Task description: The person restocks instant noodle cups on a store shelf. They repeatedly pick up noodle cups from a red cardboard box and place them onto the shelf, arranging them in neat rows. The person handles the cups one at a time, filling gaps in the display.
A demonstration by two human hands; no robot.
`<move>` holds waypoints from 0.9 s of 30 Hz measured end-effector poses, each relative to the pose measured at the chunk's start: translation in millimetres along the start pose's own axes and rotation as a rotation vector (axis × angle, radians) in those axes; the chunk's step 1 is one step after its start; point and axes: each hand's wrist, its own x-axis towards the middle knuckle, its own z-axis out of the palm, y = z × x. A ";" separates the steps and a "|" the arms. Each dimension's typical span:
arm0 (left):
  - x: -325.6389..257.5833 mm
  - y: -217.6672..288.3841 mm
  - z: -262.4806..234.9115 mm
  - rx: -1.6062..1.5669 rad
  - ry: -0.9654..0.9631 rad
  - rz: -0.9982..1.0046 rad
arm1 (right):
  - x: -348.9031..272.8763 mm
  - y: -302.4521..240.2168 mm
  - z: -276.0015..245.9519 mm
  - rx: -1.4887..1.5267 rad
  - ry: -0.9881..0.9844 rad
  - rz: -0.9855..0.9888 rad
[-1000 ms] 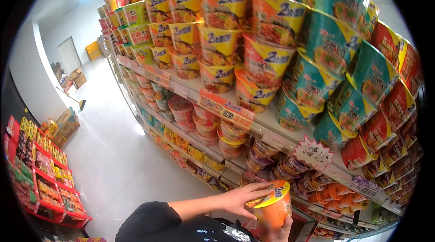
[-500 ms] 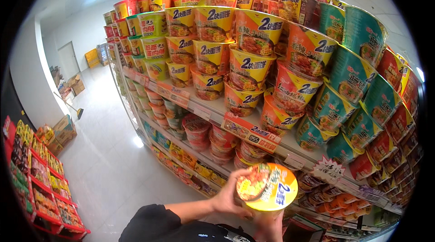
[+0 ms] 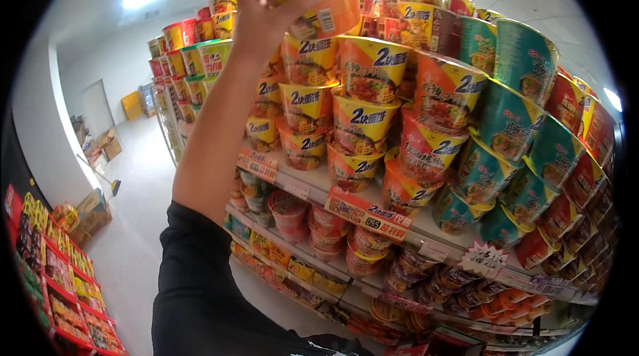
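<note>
My left hand [image 3: 263, 17] is raised high with its fingers wrapped around a large orange instant noodle bucket [image 3: 339, 0]. The bucket is held slightly tilted at the upper part of the stacks, its side turned toward me. Right below it is a yellow and orange noodle bucket [image 3: 309, 63] on top of its stack. Whether the held bucket touches the stack, I cannot tell. My left forearm hides part of the stacks at the left. My right hand is out of view.
Teal noodle buckets [image 3: 512, 119] are stacked at the right. A shelf edge with price labels [image 3: 369, 213] juts out, with lower shelves of bowls beneath. A red display rack [image 3: 66, 276] stands at the left, near cardboard boxes [image 3: 93, 213] and a broom [image 3: 114, 187].
My left hand has lifted the noodle bucket from low in front of me to the upper stacks. The right hand has let go of it and left the view.
</note>
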 end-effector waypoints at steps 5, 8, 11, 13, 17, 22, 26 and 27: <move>75.4 -64.9 36.7 0.580 -0.101 -0.287 | -13.5 -21.2 -12.6 -0.121 -0.146 0.211; 87.7 -76.6 65.0 0.713 -0.145 -0.364 | -14.9 -19.3 -15.7 -0.157 -0.229 0.271; 88.4 -81.8 82.6 0.824 -0.240 -0.380 | -19.4 -17.5 -15.0 -0.148 -0.272 0.296; 94.1 -100.1 85.5 0.837 -0.256 -0.353 | -18.9 -16.6 -12.5 -0.133 -0.265 0.280; 96.0 -109.4 93.3 0.849 -0.264 -0.349 | -27.5 16.0 12.8 -0.317 -0.273 0.199; 94.9 -126.7 93.0 1.014 -0.236 -0.414 | -27.7 9.7 7.8 -0.286 -0.278 0.168; 95.5 -138.9 95.8 1.068 -0.255 -0.421 | -25.5 -8.8 1.7 -0.177 -0.265 0.233; 97.3 -142.0 96.8 1.075 -0.275 -0.430 | -23.3 -13.3 -1.5 -0.157 -0.260 0.232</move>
